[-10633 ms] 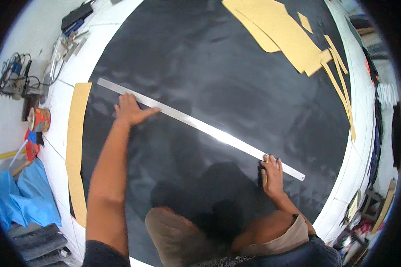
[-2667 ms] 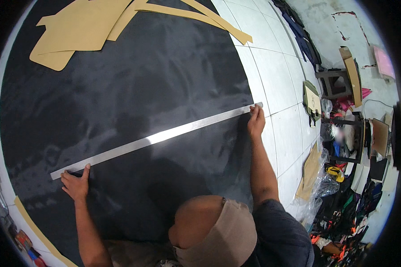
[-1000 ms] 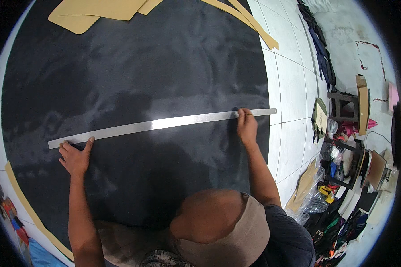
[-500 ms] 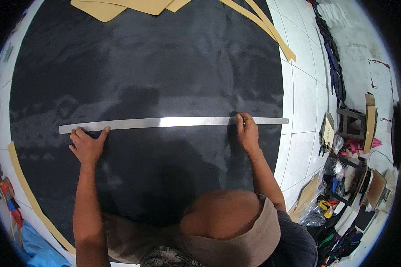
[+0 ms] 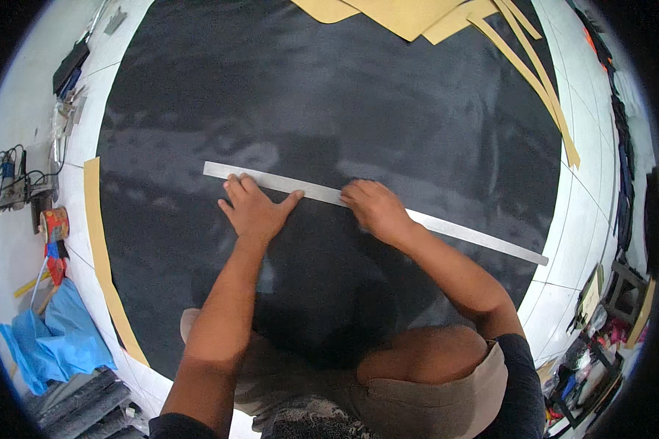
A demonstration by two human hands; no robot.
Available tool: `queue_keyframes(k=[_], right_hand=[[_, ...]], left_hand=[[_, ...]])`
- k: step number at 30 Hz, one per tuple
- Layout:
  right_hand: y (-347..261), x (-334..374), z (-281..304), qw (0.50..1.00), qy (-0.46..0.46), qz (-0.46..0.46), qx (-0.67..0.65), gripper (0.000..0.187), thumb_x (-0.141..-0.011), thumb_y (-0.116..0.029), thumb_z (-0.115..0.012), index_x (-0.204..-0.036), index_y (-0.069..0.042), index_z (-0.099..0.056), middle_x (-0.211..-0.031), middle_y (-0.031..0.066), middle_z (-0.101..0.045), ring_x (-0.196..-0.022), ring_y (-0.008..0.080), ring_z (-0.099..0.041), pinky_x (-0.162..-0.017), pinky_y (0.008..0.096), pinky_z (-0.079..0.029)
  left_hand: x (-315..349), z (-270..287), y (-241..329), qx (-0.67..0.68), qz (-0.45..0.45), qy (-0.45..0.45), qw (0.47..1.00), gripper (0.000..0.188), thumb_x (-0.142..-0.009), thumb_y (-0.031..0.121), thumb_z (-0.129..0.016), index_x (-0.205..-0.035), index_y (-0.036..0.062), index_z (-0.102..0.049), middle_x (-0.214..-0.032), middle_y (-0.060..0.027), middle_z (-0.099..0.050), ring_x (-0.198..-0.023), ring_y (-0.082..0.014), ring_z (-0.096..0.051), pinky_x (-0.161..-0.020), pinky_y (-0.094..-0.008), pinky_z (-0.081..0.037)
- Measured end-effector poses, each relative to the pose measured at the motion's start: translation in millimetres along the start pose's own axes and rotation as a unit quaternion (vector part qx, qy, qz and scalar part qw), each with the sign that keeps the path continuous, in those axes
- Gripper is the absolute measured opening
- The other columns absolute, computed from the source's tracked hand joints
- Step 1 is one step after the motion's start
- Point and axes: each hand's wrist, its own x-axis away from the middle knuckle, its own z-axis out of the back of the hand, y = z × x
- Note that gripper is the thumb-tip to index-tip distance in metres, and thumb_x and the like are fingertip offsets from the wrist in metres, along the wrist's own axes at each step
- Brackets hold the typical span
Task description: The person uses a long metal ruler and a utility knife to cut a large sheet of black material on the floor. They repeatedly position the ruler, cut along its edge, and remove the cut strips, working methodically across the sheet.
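The long metal straightedge [image 5: 454, 231] lies aslant on the black sheet [image 5: 307, 110], its left part under the splayed fingertips of the left hand [image 5: 258, 208], its middle under the curled right hand [image 5: 377, 208], whose grip I can't make out.

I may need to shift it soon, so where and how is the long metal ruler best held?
Take the metal ruler by its long edges, probably on the bare stretch beyond the right hand, coming from above on the right: it is narrow and lies flat across the black sheet, while the left hand touches it nearer the other end.
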Motion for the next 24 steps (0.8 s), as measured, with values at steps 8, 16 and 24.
queue_keyframes(k=[8,16,24], right_hand=[[-18.8,-117.6,-69.3,0.994,-0.04,0.098,-0.038,0.019,-0.091,-0.015,-0.064,-0.107,-0.006,-0.067,-0.103,0.0089,-0.07,-0.098,0.0326,-0.067,-0.087,0.0422,-0.053],[-17.3,-135.0,-72.0,0.991,-0.096,0.065,-0.07,0.023,-0.092,-0.02,-0.063,-0.11,-0.008,-0.071,-0.108,0.0079,-0.072,-0.106,0.0311,-0.064,-0.092,0.0444,-0.05],[31.5,92.6,76.0,0.979,-0.026,-0.198,-0.049,0.026,-0.103,-0.023,-0.057,-0.116,-0.004,-0.069,-0.113,0.0161,-0.071,-0.111,0.0353,-0.065,-0.101,0.0441,-0.048]], left_hand=[[-1.1,-8.5,-7.1,0.028,0.006,0.007,1.0,0.124,-0.07,0.072,-0.078,-0.151,-0.0084,-0.03,-0.161,-0.0278,-0.025,-0.154,-0.0415,-0.018,-0.119,-0.0645,-0.019],[-1.3,-4.1,-1.8,0.023,0.001,-0.005,1.0,0.124,-0.07,0.073,-0.076,-0.152,-0.0073,-0.029,-0.161,-0.028,-0.024,-0.154,-0.0407,-0.016,-0.12,-0.0643,-0.018],[4.8,1.7,1.6,0.019,0.014,-0.004,1.0,0.125,-0.072,0.079,-0.071,-0.152,-0.0074,-0.029,-0.161,-0.0277,-0.024,-0.153,-0.0386,-0.019,-0.12,-0.0639,-0.016]])
